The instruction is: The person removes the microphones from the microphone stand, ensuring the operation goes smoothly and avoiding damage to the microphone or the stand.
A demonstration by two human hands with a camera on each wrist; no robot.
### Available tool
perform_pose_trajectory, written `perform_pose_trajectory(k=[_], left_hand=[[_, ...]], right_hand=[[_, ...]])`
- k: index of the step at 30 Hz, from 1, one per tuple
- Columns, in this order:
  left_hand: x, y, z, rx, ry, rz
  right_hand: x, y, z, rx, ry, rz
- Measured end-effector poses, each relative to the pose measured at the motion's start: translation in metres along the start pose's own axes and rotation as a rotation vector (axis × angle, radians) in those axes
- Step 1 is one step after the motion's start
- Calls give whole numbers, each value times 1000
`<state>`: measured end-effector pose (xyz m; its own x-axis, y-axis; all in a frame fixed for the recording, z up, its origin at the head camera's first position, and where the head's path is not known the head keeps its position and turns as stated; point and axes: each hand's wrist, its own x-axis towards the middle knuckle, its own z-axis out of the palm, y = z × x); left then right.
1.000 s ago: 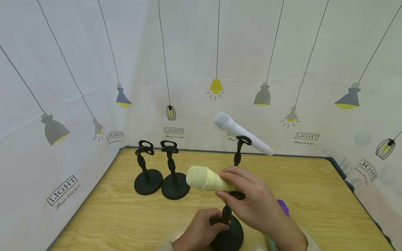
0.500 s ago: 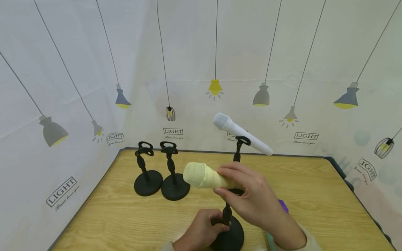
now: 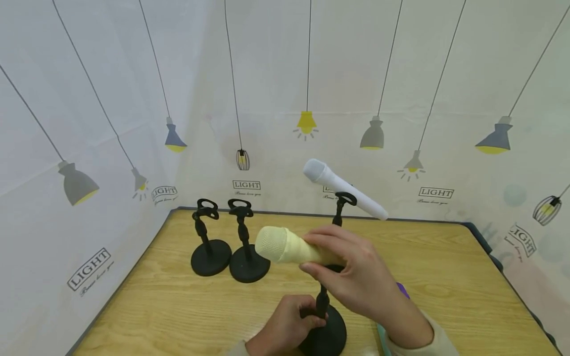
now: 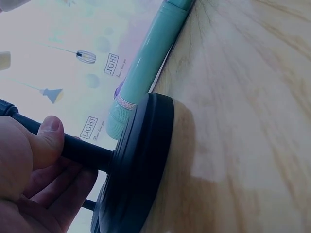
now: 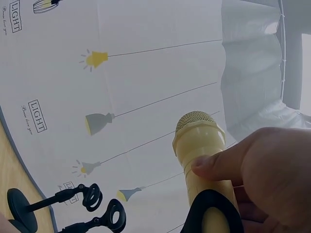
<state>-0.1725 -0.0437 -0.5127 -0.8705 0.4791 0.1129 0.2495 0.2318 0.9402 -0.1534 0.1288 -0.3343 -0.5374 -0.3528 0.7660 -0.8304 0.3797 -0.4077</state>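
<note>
pale yellow plastic sits in the grip: the right hand (image 3: 360, 277) has its fingers (image 5: 218, 162) and thumb wrapped round the yellow microphone (image 3: 289, 246), holding it near level with the mesh head pointing toward the left edge of the surface (image 3: 445, 277). the wrist view shows the microphone's body seated in the black clip (image 5: 211, 213) at the top of the near stand (image 3: 322, 326), right under that hand. down below, the left hand (image 3: 285, 329) is curled round the stand's thin black post, thumb (image 4: 48, 141) pressed along it just above the round base, and that base rests flat on the wood near the front edge, about the middle.

just right of the base lies a mint green microphone (image 4: 146, 73), flat on the surface and touching the base rim, with a purple thing (image 3: 402, 290) beside it, mostly hidden behind the right wrist. further back, near the rear edge, a white microphone (image 3: 345, 190) sits tilted in a third black stand (image 3: 340, 210), head up and to the left. toward the back left corner two empty black stands (image 3: 211, 247) stand side by side, bases nearly touching. a pale cloth printed with hanging lamps (image 3: 371, 136) walls in the surface behind and at both sides.
</note>
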Motion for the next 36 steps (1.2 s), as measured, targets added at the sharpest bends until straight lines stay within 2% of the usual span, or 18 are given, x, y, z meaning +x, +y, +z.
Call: perform_pose_trajectory(k=[11, 26, 36], left_hand=[[-1, 0, 1, 14, 4, 8], [-2, 1, 0, 45, -7, 47], [-3, 3, -1, 33, -17, 73]], right_hand=[[7, -5, 1, -21, -25, -3], [16, -8, 10, -3, -21, -65], [24, -17, 20, -21, -49, -40]])
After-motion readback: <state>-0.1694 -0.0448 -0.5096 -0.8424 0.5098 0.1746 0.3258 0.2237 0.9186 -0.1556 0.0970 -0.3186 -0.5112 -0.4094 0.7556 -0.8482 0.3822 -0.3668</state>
